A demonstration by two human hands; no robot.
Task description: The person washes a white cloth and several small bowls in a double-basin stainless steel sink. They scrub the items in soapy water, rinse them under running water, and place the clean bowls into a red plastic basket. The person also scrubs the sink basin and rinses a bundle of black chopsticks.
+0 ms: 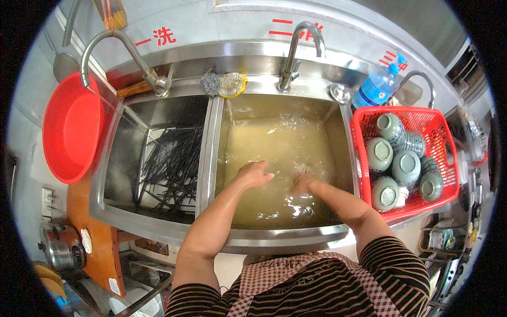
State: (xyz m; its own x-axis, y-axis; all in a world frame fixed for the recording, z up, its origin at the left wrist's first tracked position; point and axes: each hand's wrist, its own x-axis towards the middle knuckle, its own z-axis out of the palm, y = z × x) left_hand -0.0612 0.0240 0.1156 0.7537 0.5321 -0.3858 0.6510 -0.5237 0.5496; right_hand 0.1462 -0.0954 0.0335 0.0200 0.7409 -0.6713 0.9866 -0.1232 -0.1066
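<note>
A steel sink basin [277, 142] full of cloudy yellowish water lies before me. Over the water's surface is my left hand [255, 174], with thumb and fingers apart and nothing held. My right hand [304, 183] dips into the water to its right. Its fingers are submerged and blurred, so anything it holds is hidden. In the left basin, many thin black chopsticks [174, 158] lie in a loose heap. To the right, a red plastic basket [358, 158] holds several upturned green-grey ceramic bowls [406, 166].
Behind the basins stand a left faucet [115, 35], a middle faucet [293, 55] and a blue pump bottle [376, 87]. Steel wool and a scrubbing sponge [223, 84] sit on the ledge. A red plastic tub [73, 130] leans at the left, above a wooden table [93, 237].
</note>
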